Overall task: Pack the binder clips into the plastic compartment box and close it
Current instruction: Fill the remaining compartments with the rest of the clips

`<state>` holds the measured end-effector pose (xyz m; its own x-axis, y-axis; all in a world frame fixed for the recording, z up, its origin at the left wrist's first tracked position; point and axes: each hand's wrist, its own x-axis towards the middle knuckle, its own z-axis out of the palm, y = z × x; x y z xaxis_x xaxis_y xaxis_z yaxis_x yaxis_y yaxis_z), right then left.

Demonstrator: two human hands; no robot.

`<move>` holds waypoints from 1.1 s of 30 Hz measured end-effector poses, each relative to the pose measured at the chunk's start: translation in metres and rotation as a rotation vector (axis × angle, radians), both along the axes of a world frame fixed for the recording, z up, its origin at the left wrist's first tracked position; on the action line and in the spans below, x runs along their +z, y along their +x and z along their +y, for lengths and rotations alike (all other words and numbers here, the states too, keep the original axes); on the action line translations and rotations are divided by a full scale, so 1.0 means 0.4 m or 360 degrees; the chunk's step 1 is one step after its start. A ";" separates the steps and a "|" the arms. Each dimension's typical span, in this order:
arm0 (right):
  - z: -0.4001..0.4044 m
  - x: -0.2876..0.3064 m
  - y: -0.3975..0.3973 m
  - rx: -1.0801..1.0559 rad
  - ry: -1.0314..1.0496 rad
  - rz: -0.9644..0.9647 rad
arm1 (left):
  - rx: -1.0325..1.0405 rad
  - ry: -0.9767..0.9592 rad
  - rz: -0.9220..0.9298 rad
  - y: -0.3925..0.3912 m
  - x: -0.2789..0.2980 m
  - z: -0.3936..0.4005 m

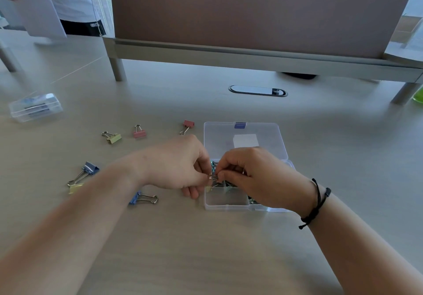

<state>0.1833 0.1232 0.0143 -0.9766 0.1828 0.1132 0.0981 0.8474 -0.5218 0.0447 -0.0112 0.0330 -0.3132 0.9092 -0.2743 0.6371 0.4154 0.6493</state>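
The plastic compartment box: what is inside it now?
Inside the plastic compartment box lie a few clips, one teal clip visible. The left hand and right hand cover most compartments, so no count is possible.

box (245, 139) – clear glossy plastic | clip handles (148, 198) – shiny metal | desk (206, 249) – smooth matt

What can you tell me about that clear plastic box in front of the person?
The box is clear, thin plastic, lying open on the table. Its lid is folded back flat away from the person, with a purple latch at its far edge and a pale label inside. Dividers split the base into compartments; a few clips lie in them, partly hidden. Both hands, left and right, work over its near-left part, pinching a clip.
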 end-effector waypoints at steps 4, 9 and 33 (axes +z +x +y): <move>-0.002 0.002 -0.001 0.0098 0.0163 0.0029 | 0.0021 -0.0020 -0.0064 -0.006 -0.001 0.000; -0.016 0.007 0.000 0.0146 0.0362 -0.0022 | 0.0041 -0.0022 -0.0135 -0.009 -0.002 -0.001; -0.034 0.013 -0.004 0.0086 0.0432 -0.0098 | -0.0049 0.0042 -0.0015 -0.008 0.014 -0.009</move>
